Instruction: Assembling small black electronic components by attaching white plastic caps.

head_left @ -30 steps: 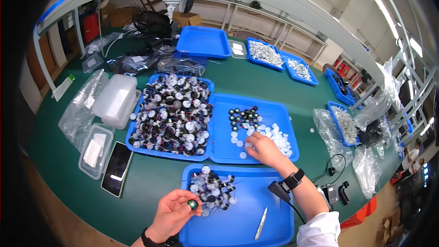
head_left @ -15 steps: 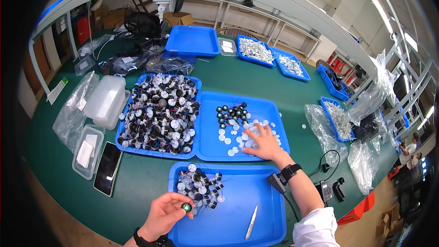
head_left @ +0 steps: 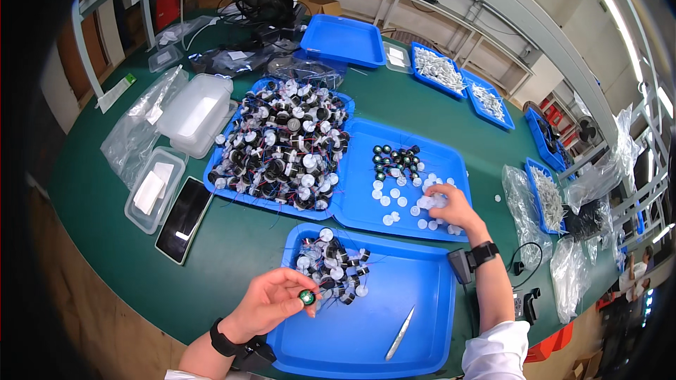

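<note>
Green-faced disc (head_left: pixel 306 298) sits pinched between thumb and fingertips of the left hand (head_left: pixel 271 302), held over the left rim of the near tray (head_left: pixel 422 324), just beside a heap of wired parts (head_left: pixel 329 265) in that tray's far-left corner. Tweezers (head_left: pixel 399 333) lie loose on the tray's bare floor, well apart from the heap. The right hand (head_left: pixel 451 205) rests with fingers curled down on a scatter of white caps (head_left: pixel 398 200) in the middle tray (head_left: pixel 429 162); whether it grips a cap cannot be told. A cluster of dark discs (head_left: pixel 391 158) sits at that tray's far side. To its left, touching it, a third tray (head_left: pixel 232 193) is piled to the rim with wired parts, crowding the reach on that side. A black device (head_left: pixel 459 265) stands between the near and middle trays beside the right wrist. Farther left on the green table (head_left: pixel 232 239) lie a phone (head_left: pixel 184 218), a clear box (head_left: pixel 153 190), a white lidded tub (head_left: pixel 195 112) and plastic bags (head_left: pixel 134 134). More bags (head_left: pixel 524 197) and small trays line the right edge. Open room remains in the near tray's right half and on the table strip ahead of the phone.
</note>
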Available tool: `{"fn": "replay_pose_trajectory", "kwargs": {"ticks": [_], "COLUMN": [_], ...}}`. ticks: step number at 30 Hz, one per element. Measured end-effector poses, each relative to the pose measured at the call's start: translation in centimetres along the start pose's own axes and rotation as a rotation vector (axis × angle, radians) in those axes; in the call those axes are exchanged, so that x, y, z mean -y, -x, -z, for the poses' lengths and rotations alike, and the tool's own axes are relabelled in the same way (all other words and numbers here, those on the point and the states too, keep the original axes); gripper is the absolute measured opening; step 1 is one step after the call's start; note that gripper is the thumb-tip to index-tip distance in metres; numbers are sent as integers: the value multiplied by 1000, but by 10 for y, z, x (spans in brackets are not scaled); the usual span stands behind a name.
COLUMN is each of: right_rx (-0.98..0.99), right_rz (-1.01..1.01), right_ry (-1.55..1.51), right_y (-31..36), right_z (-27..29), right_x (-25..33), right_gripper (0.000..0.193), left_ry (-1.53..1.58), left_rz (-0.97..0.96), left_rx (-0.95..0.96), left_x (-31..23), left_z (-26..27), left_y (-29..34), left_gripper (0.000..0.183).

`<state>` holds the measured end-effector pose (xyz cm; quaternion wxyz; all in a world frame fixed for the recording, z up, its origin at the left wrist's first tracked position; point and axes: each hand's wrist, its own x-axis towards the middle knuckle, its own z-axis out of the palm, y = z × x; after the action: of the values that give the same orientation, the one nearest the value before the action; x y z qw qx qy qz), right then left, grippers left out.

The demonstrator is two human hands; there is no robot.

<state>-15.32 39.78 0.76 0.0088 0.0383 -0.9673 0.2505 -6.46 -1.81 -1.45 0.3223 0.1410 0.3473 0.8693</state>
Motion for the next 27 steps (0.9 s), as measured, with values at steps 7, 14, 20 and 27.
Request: {"fn": "replay_pose_trajectory", "kwargs": {"ticks": [7, 14, 20, 27], "right_rx": [286, 178, -74, 50], "right_rz": [97, 71, 181, 216], "right_ry": [-231, 349, 387, -666], "right_y": [86, 170, 191, 195], "right_z": [15, -40, -37, -57], "right_x": [73, 115, 156, 211], "right_gripper": [39, 38, 40, 38], "left_ry": [34, 28, -111, -101], "left_rz": [10, 141, 198, 281], "left_rx": [31, 135, 202, 237], "left_x": [2, 10, 9, 22], "left_z": [-3, -18, -37, -57], "left_y": [5, 7, 12, 16], "left_gripper": [27, 30, 60, 73]}}
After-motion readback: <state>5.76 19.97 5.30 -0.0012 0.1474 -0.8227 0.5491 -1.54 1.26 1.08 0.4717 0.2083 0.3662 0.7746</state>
